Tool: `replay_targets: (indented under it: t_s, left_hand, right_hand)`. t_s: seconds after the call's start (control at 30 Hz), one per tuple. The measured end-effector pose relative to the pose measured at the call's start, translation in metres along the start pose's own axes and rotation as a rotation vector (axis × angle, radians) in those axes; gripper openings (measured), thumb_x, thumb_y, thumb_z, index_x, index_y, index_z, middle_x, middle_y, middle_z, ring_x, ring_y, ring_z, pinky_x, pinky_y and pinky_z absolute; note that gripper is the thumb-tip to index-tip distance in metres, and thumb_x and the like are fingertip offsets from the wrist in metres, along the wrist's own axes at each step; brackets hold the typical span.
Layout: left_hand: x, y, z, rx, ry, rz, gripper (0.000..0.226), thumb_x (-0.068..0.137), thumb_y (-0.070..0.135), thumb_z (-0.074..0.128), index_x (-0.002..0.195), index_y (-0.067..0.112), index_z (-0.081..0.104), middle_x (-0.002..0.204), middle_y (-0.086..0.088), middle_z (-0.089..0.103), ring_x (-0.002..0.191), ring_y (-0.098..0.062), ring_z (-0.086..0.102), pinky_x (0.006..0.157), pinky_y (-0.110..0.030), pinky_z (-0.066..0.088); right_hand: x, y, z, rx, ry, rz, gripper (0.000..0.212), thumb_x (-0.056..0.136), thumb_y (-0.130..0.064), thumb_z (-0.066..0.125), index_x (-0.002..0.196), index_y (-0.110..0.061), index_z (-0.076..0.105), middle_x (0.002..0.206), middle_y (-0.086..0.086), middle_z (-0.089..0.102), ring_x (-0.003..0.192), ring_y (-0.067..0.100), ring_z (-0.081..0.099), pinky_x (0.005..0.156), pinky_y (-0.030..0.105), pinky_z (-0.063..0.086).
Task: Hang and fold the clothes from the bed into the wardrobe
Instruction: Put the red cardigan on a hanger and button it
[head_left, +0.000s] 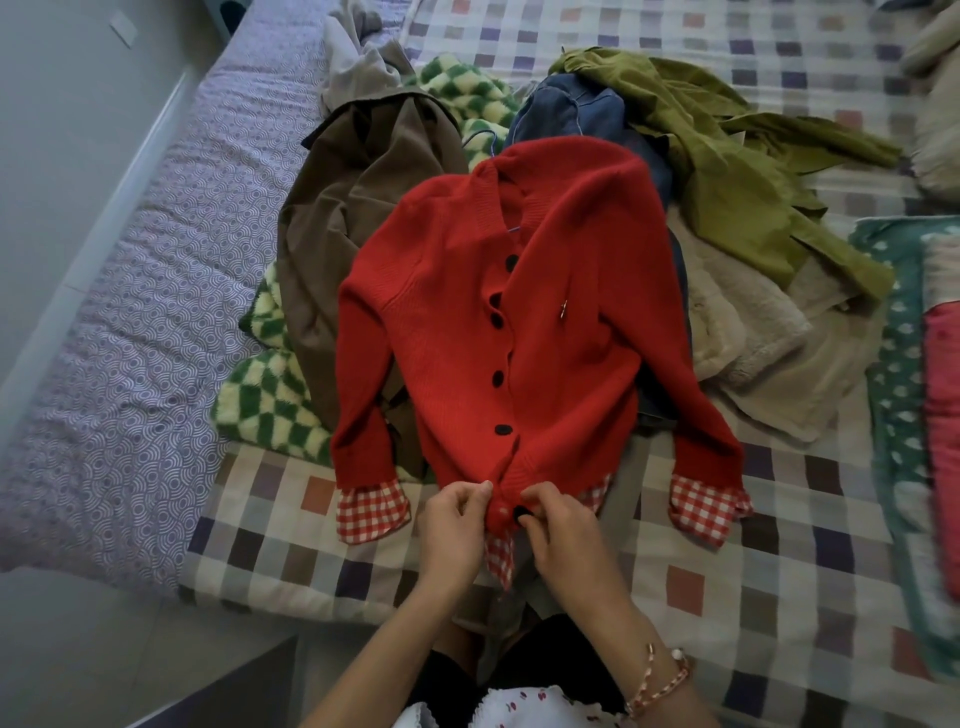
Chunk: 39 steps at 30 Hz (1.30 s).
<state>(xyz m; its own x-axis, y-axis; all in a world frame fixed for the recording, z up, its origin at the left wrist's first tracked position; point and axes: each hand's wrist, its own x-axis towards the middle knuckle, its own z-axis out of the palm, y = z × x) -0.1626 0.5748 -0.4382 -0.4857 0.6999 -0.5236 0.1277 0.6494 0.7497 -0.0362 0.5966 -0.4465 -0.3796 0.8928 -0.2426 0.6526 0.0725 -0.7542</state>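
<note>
A red knit cardigan (545, 322) with black buttons and red-white gingham cuffs lies spread face up on top of the clothes pile, a thin blue hanger wire showing at its collar. My left hand (452, 530) pinches the left side of its bottom hem. My right hand (561, 530) pinches the hem's right side at the lowest black button (521, 514). Under and around the cardigan lie a brown coat (353, 208), a green-and-cream checked fleece (270, 400), a blue denim piece (576, 111), an olive green jacket (727, 171) and a beige fleece garment (753, 332).
The pile sits on a checked quilt (727, 545) covering the bed. A purple patterned mattress edge (130, 312) runs along the left beside a pale wall. Teal dotted and pink folded fabrics (914, 415) lie at the right edge. Grey floor shows at the bottom left.
</note>
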Motion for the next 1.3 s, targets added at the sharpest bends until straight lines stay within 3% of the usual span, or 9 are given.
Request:
replay_targets:
  t_s: [0.23,0.37,0.5,0.7,0.83,0.93,1.03,1.13,1.3]
  left_hand:
    - [-0.008,0.005,0.006,0.067,-0.008,0.106,0.014,0.089,0.023,0.061,0.077,0.02,0.067,0.072,0.006,0.067,0.069,-0.003,0.061,0.062,-0.014,0.048]
    - [-0.007,0.003,0.002,-0.011,-0.091,0.097,0.024,0.092,0.016,0.055,0.072,0.026,0.064,0.065,0.016,0.064,0.066,0.001,0.059,0.063,-0.017,0.047]
    - [-0.006,0.003,-0.003,-0.25,-0.189,-0.045,0.02,0.087,-0.003,0.057,0.094,0.015,0.063,0.081,-0.002,0.069,0.076,-0.01,0.066,0.067,-0.018,0.052]
    - [0.0,0.003,-0.004,-0.27,-0.2,-0.132,0.025,0.071,-0.002,0.074,0.091,0.005,0.061,0.063,0.001,0.068,0.064,-0.009,0.065,0.067,-0.02,0.052]
    - [0.003,0.006,-0.006,-0.287,-0.234,-0.142,0.031,0.068,-0.001,0.076,0.094,0.004,0.059,0.062,0.0,0.068,0.066,-0.011,0.066,0.069,-0.022,0.052]
    - [0.001,0.013,-0.004,-0.208,-0.181,-0.054,0.039,0.069,0.001,0.077,0.097,0.011,0.052,0.063,-0.001,0.069,0.065,-0.008,0.067,0.065,-0.017,0.051]
    - [-0.004,0.017,0.003,0.015,-0.083,0.163,0.041,0.073,0.002,0.074,0.098,0.02,0.048,0.061,0.001,0.064,0.058,-0.002,0.062,0.057,-0.013,0.048]
    - [-0.007,0.017,0.009,0.156,-0.08,0.336,0.046,0.076,-0.001,0.07,0.098,0.03,0.045,0.062,0.004,0.06,0.064,-0.002,0.061,0.058,-0.012,0.047]
    - [-0.002,0.015,0.007,0.151,-0.073,0.335,0.052,0.072,0.003,0.076,0.093,0.038,0.044,0.064,0.001,0.065,0.064,-0.002,0.064,0.064,-0.019,0.053]
  right_hand:
    - [0.001,-0.001,0.002,0.123,0.116,-0.021,0.006,0.084,-0.006,0.065,0.085,-0.012,0.065,0.079,-0.003,0.065,0.076,0.011,0.06,0.071,0.031,0.052]
    - [0.002,0.0,0.002,0.176,0.127,0.048,0.009,0.084,-0.005,0.065,0.083,-0.014,0.065,0.077,-0.006,0.064,0.073,0.004,0.06,0.069,0.016,0.048]
    - [0.006,-0.001,0.0,0.412,0.151,0.218,0.025,0.08,-0.003,0.068,0.073,-0.025,0.061,0.068,-0.007,0.064,0.068,0.0,0.06,0.061,0.008,0.044]
    - [0.006,0.003,0.004,0.57,0.083,0.239,0.016,0.085,-0.001,0.062,0.077,-0.015,0.065,0.074,0.004,0.066,0.073,0.017,0.062,0.069,0.029,0.05]
    - [0.008,0.002,0.003,0.619,0.049,0.248,0.022,0.087,0.001,0.058,0.077,-0.018,0.064,0.075,0.002,0.064,0.072,0.008,0.057,0.07,0.026,0.048]
    - [0.008,0.001,0.004,0.674,0.067,0.306,0.019,0.09,-0.009,0.057,0.079,-0.022,0.065,0.076,0.001,0.066,0.073,0.009,0.059,0.07,0.03,0.05]
    - [0.008,-0.003,0.011,0.739,0.075,0.408,0.008,0.087,-0.023,0.064,0.082,-0.017,0.065,0.075,0.002,0.069,0.074,0.016,0.065,0.073,0.038,0.052]
    - [0.013,-0.004,0.017,0.728,0.141,0.493,0.01,0.085,-0.021,0.066,0.079,-0.015,0.062,0.07,0.006,0.069,0.072,0.024,0.068,0.075,0.048,0.055]
    - [0.017,-0.006,0.018,0.78,0.24,0.588,0.019,0.089,-0.017,0.061,0.07,-0.013,0.06,0.067,0.008,0.067,0.071,0.027,0.066,0.072,0.044,0.056]
